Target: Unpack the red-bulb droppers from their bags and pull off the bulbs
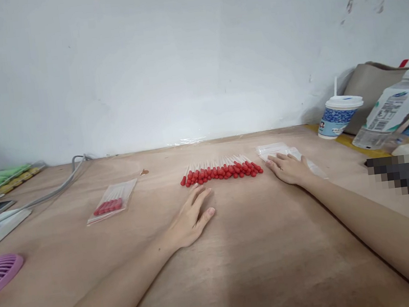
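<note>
My left hand (191, 216) rests on the wooden table with its fingers apart, holding nothing. Just beyond its fingertips lies a wide row of white sticks with red tips (221, 171), the red ends facing me. On the right, my right hand (289, 167) lies flat, fingers stretched out, over a stack of clear plastic zip bags (272, 149), partly covering them. To the left of my left hand is a filled zip bag (112, 201) with several red-tipped sticks inside.
At the right stand a lidded paper cup (338, 116) with a straw, a plastic bottle (387, 110) and a grey bag (363, 86). On the left are a purple slatted object (0, 273), a grey cable (60, 183) and green packets (0, 179). A white wall (187, 66) closes off the back.
</note>
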`<act>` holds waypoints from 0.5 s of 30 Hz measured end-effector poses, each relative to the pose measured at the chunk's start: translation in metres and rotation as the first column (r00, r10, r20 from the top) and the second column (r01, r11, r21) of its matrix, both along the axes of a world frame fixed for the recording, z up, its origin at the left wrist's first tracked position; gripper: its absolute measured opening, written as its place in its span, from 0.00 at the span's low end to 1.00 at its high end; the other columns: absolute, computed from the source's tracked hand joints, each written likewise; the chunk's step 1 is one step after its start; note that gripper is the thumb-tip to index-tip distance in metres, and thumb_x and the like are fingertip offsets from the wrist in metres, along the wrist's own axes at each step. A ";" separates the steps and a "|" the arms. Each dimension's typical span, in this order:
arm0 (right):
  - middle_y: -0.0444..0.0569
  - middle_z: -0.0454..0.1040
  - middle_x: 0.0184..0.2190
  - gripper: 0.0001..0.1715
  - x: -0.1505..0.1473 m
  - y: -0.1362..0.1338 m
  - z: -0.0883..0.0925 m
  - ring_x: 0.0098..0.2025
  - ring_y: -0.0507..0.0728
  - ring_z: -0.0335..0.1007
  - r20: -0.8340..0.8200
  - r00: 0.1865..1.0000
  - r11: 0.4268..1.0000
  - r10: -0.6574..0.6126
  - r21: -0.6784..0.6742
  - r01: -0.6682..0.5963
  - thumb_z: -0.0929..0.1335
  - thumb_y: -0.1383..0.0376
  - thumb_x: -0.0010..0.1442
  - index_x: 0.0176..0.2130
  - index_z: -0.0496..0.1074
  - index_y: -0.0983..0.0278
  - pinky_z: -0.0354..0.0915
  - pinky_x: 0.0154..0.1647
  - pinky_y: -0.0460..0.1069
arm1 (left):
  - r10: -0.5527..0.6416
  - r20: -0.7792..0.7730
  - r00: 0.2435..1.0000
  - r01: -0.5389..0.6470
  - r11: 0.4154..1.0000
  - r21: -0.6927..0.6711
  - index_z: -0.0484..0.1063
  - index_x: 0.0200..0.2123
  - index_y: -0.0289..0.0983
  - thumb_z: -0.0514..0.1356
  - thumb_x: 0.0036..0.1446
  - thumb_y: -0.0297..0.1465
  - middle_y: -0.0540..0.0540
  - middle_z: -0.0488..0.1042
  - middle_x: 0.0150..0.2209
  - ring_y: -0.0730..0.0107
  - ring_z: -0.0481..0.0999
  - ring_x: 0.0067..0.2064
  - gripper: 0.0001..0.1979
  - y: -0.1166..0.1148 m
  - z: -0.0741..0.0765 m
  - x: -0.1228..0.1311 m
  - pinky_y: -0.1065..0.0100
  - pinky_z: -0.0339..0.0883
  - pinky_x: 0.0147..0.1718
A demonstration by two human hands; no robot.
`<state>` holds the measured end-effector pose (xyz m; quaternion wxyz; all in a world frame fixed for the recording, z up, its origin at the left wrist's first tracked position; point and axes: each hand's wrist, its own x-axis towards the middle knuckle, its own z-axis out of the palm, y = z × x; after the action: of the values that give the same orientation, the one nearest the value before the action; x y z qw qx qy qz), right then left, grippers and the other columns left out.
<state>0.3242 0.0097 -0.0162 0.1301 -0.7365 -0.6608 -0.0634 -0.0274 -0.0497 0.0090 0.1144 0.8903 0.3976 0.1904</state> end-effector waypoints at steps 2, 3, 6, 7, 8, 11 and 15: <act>0.54 0.66 0.52 0.29 -0.005 -0.006 0.004 0.55 0.69 0.56 0.038 0.998 0.984 -0.046 0.173 0.039 0.48 0.52 0.63 0.47 0.69 0.59 0.40 0.50 0.76 | 0.001 0.009 1.000 -0.001 1.000 0.022 0.51 0.59 0.38 0.44 0.62 0.41 0.42 0.50 0.61 0.60 0.47 0.63 0.24 -0.001 0.000 0.000 0.56 0.48 0.59; 0.55 0.67 0.50 0.28 -0.008 -0.009 0.006 0.54 0.67 0.57 0.052 0.996 0.957 -0.068 0.286 0.051 0.49 0.54 0.63 0.44 0.70 0.60 0.37 0.52 0.75 | 0.007 0.018 1.000 -0.008 0.999 0.041 0.52 0.58 0.38 0.44 0.62 0.41 0.42 0.51 0.61 0.60 0.48 0.63 0.24 -0.002 0.000 0.000 0.56 0.49 0.59; 0.55 0.67 0.48 0.22 -0.019 -0.023 0.009 0.51 0.63 0.60 0.062 0.997 0.826 -0.053 0.563 0.009 0.54 0.58 0.62 0.40 0.72 0.63 0.35 0.57 0.68 | 0.049 0.067 0.997 -0.057 0.989 0.136 0.57 0.55 0.39 0.46 0.61 0.39 0.43 0.56 0.58 0.61 0.52 0.61 0.20 -0.003 0.000 -0.002 0.57 0.51 0.58; 0.55 0.68 0.47 0.19 -0.024 -0.028 0.009 0.50 0.63 0.61 0.066 0.998 0.795 -0.006 0.605 -0.035 0.56 0.59 0.61 0.39 0.72 0.62 0.36 0.58 0.67 | 0.066 0.088 0.994 -0.081 0.981 0.178 0.59 0.53 0.39 0.47 0.61 0.38 0.43 0.58 0.57 0.61 0.55 0.60 0.19 -0.002 0.000 -0.004 0.57 0.52 0.57; 0.54 0.68 0.46 0.17 -0.029 -0.034 0.009 0.49 0.62 0.62 0.076 0.995 0.777 0.066 0.622 -0.099 0.58 0.59 0.60 0.39 0.72 0.62 0.39 0.58 0.65 | 0.084 0.103 0.991 -0.106 0.969 0.222 0.61 0.51 0.40 0.48 0.60 0.38 0.44 0.60 0.55 0.61 0.57 0.58 0.18 0.000 0.000 -0.007 0.57 0.53 0.57; 0.53 0.69 0.43 0.12 -0.048 -0.051 0.006 0.47 0.61 0.64 0.101 0.929 0.711 0.355 0.616 -0.339 0.61 0.61 0.56 0.37 0.71 0.60 0.52 0.54 0.62 | 0.205 0.111 0.972 -0.231 0.911 0.341 0.65 0.47 0.40 0.50 0.57 0.38 0.43 0.65 0.49 0.60 0.63 0.53 0.16 0.009 0.001 -0.025 0.57 0.56 0.53; 0.54 0.67 0.43 0.09 -0.066 -0.062 0.004 0.43 0.58 0.66 0.091 0.743 0.611 0.663 0.508 -0.607 0.62 0.63 0.57 0.37 0.69 0.62 0.63 0.44 0.55 | 0.521 0.094 0.848 -0.503 0.737 0.452 0.68 0.43 0.40 0.52 0.54 0.41 0.42 0.65 0.49 0.54 0.61 0.53 0.17 0.026 0.003 -0.069 0.53 0.53 0.52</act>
<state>0.2578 -0.0527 -0.0126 0.3672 -0.3949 -0.8296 -0.1452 -0.0966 -0.0237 0.0123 -0.1642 0.7509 0.5723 0.2857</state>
